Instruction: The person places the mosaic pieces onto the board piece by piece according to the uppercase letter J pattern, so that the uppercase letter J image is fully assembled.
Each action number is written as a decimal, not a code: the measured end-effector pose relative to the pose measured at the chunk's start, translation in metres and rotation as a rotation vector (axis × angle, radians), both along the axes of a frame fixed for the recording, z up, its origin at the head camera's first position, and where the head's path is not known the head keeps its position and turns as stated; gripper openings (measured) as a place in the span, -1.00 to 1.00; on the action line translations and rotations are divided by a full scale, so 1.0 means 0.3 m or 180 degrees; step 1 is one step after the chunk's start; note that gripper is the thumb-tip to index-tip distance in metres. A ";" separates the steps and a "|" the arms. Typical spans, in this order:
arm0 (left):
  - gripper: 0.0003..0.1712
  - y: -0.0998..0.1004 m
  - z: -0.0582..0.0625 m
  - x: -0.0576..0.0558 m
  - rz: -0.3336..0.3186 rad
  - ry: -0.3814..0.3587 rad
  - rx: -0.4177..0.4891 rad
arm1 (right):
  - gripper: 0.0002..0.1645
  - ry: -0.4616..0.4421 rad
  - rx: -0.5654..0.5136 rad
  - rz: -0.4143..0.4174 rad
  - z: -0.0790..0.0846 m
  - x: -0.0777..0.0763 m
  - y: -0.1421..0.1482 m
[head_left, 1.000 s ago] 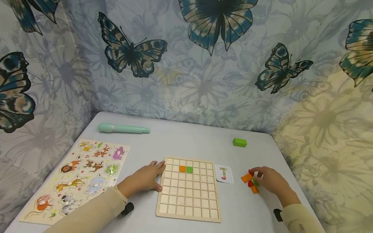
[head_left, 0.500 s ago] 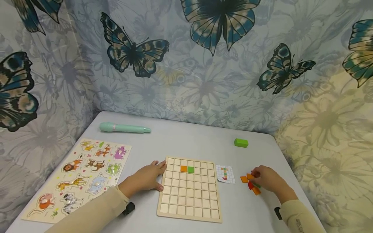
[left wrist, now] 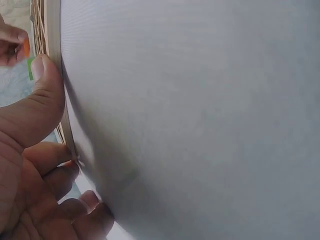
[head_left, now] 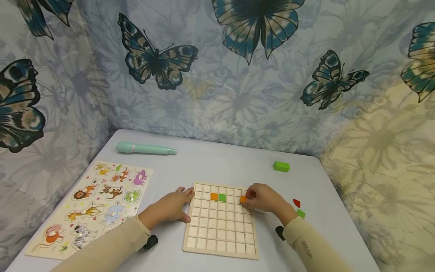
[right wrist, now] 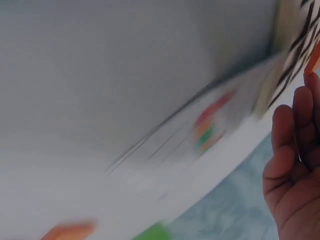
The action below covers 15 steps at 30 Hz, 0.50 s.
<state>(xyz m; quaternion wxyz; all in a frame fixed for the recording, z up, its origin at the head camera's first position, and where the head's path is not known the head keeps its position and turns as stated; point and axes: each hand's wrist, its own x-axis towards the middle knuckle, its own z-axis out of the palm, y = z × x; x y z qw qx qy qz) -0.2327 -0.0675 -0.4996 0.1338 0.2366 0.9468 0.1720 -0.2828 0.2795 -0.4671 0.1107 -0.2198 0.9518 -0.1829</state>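
Note:
A wooden grid board (head_left: pixel 221 230) lies in the middle of the table, with an orange tile (head_left: pixel 213 196) and a green tile (head_left: pixel 222 197) side by side in its second row. My right hand (head_left: pixel 248 198) hovers over the board's upper right and pinches another orange tile (head_left: pixel 243 199); the right wrist view shows that orange tile (right wrist: pixel 314 57) at my fingertips, blurred. My left hand (head_left: pixel 187 206) rests on the table against the board's left edge, and in the left wrist view its thumb (left wrist: pixel 45 85) presses that edge (left wrist: pixel 54 30).
A red piece (head_left: pixel 296 203) and a green piece (head_left: pixel 300 214) lie right of the board. A green block (head_left: pixel 281 166) sits farther back. A mint pen (head_left: pixel 144 149) lies at the back left, an animal puzzle (head_left: pixel 91 206) at the left. Butterfly curtains wall the table.
My right hand left the pile of pieces at the right and moved left over the board with an orange tile, covering the pattern card. The left hand stayed put.

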 end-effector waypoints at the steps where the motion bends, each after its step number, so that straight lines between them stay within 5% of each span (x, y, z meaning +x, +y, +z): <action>1: 0.11 0.000 -0.002 0.000 0.0000 -0.0010 0.0026 | -0.73 0.0020 0.0029 0.0083 -0.006 -0.003 -0.035; 7: 0.10 -0.001 0.001 0.000 0.0027 -0.0005 0.0038 | -0.76 0.0238 0.0158 0.0282 -0.029 -0.014 -0.153; 15: 0.11 -0.008 0.024 0.006 0.0040 -0.0003 -0.0052 | -0.77 0.0520 0.0524 0.0090 -0.014 -0.016 -0.203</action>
